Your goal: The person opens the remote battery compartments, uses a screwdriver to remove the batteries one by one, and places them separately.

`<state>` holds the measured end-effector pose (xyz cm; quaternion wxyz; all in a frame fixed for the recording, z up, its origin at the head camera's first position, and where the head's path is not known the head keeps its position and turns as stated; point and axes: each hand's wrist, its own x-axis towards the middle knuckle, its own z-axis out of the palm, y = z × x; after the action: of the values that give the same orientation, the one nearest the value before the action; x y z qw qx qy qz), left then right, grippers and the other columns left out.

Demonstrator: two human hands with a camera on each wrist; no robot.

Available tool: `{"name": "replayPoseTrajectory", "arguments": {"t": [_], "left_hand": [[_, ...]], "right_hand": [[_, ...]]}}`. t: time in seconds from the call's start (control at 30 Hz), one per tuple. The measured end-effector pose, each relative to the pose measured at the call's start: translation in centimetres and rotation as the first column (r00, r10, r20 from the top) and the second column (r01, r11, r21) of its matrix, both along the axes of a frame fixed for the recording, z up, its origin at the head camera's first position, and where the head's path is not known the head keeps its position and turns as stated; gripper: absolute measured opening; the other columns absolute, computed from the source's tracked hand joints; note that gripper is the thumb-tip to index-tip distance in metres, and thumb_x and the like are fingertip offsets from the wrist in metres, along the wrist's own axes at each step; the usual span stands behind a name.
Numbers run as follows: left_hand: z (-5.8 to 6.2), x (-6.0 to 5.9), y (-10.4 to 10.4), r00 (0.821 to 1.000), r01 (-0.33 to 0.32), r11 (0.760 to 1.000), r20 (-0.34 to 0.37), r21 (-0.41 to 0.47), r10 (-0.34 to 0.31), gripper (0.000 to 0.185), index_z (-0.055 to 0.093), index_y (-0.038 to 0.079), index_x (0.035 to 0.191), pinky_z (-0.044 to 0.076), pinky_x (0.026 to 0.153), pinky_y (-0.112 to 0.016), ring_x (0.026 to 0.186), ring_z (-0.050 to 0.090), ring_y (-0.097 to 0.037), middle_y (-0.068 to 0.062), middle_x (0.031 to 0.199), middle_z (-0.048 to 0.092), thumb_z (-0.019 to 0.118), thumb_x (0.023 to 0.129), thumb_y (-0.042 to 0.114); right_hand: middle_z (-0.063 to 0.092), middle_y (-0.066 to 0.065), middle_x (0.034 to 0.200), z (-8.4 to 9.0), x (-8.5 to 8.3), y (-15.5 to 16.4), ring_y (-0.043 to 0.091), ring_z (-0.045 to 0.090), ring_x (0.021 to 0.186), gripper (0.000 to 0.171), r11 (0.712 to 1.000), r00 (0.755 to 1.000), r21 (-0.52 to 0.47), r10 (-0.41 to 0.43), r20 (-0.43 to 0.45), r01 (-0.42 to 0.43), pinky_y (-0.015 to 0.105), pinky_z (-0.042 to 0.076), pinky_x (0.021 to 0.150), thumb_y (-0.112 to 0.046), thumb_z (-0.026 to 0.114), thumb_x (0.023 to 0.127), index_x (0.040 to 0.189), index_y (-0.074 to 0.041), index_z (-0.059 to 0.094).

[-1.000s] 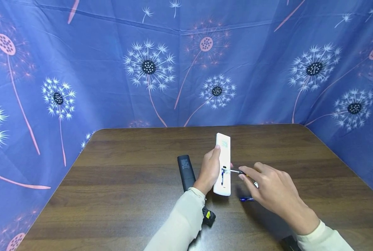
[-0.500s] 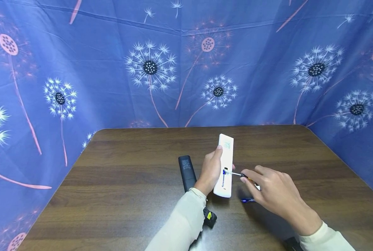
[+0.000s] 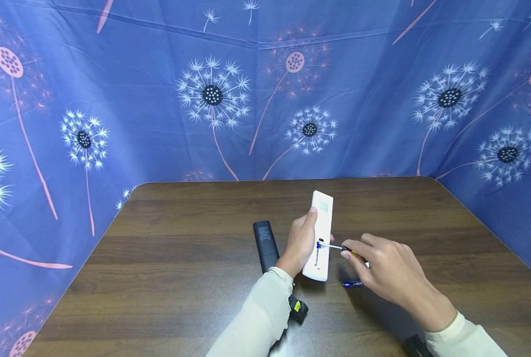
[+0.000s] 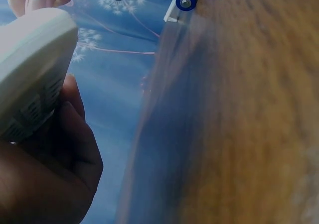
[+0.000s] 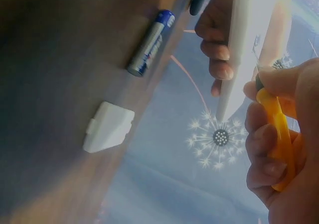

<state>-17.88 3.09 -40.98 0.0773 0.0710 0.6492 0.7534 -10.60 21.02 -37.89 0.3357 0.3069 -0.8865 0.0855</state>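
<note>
My left hand [image 3: 298, 243] grips a white remote control [image 3: 322, 218] around its sides, thumb along the edge, its back turned up. The battery compartment on that back is uncovered, and something blue, battery-like [image 3: 318, 245] shows inside. A screwdriver with a yellow handle [image 5: 276, 134] is held in the fingers of my right hand [image 3: 390, 270]. Its thin metal shaft [image 3: 334, 246] reaches across to the compartment, the tip right at the blue part. Below the right hand, a loose blue-and-silver battery [image 5: 152, 42] lies on the table, with a white battery cover [image 5: 109, 127] near it.
A black remote [image 3: 265, 243] lies face down left of the left hand, partly hidden by the wrist. The brown wooden table [image 3: 180, 258] ends at a blue dandelion-print cloth [image 3: 256, 99] behind. A black wrist device [image 3: 298, 309] sits under the left sleeve.
The white remote has shifted slightly right and tilted a little, with the screwdriver tip still at its compartment. Since half a second ago, both hands are nearly still.
</note>
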Motion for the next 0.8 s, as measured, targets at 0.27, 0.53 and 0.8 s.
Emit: {"name": "replayPoseTrajectory", "arguments": {"t": [0.27,0.53,0.8], "left_hand": [[-0.03,0.10,-0.40,0.999,0.051,0.999,0.001,-0.004,-0.051,0.052,0.065,0.012,0.114,0.050,0.051,-0.028,0.061,0.065,-0.018,-0.010,0.077,0.069,0.031,0.107,0.051],[0.04,0.11,-0.15,1.000,0.018,1.000,-0.010,-0.022,-0.018,0.052,0.065,0.009,0.108,0.050,0.051,-0.028,0.060,0.064,-0.018,-0.010,0.073,0.068,0.033,0.107,0.051],[0.12,0.31,0.09,1.000,0.002,0.999,-0.006,-0.045,-0.002,0.052,0.065,0.009,0.104,0.049,0.050,-0.028,0.057,0.063,-0.018,-0.011,0.071,0.068,0.033,0.107,0.050]], "right_hand": [[0.048,-0.015,0.069,0.24,-0.51,0.30,-0.003,0.034,0.051,0.018,0.999,0.999,0.009,0.040,0.001,-0.040,0.027,0.032,0.040,-0.036,0.070,0.090,0.095,-0.021,0.077],[0.050,-0.013,0.068,0.06,-0.84,0.57,-0.004,0.035,0.051,0.033,0.996,0.995,0.016,0.089,-0.036,-0.089,0.025,0.031,0.039,-0.046,0.058,0.100,0.093,-0.020,0.077],[0.048,-0.014,0.068,-0.13,-0.65,0.75,-0.003,0.035,0.051,0.020,0.995,0.995,0.040,0.095,-0.012,-0.094,0.022,0.032,0.040,-0.036,0.067,0.091,0.092,-0.019,0.077]]}}
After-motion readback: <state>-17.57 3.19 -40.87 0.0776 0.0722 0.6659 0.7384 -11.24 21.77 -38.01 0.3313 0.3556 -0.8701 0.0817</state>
